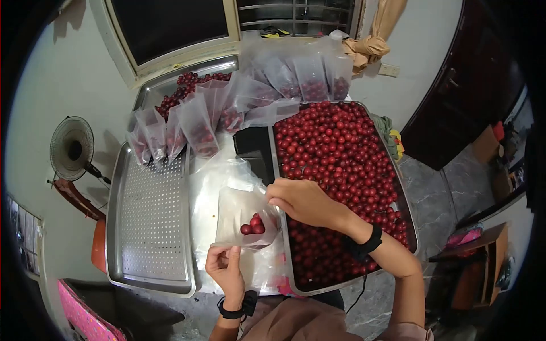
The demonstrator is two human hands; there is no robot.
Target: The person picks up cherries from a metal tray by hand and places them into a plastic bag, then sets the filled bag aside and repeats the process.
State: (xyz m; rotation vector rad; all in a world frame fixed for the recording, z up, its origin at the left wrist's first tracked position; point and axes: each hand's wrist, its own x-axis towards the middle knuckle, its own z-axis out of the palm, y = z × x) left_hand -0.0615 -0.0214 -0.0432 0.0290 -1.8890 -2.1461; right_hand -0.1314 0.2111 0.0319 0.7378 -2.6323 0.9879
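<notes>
A clear plastic bag (pixel 236 207) lies tilted over the silvery work surface, with several round dark-red fruits (pixel 253 225) inside it. My left hand (pixel 226 267) pinches the bag's near edge between thumb and fingers. Just at the bag's right side, my right hand (pixel 307 202) is closed with its back facing up. Its fingertips curl under, so what they grip is hidden. That forearm reaches across a large metal tray (pixel 417 241) heaped with loose red fruits (pixel 335 148).
To the left sits a perforated metal tray (pixel 149 227). Several fruit-filled plastic bags (pixel 199 128) stand along the back, in front of another metal tray (pixel 153 88) holding fruit. A black box-like object (pixel 254 149) lies between the trays. A fan (pixel 72 146) stands at far left.
</notes>
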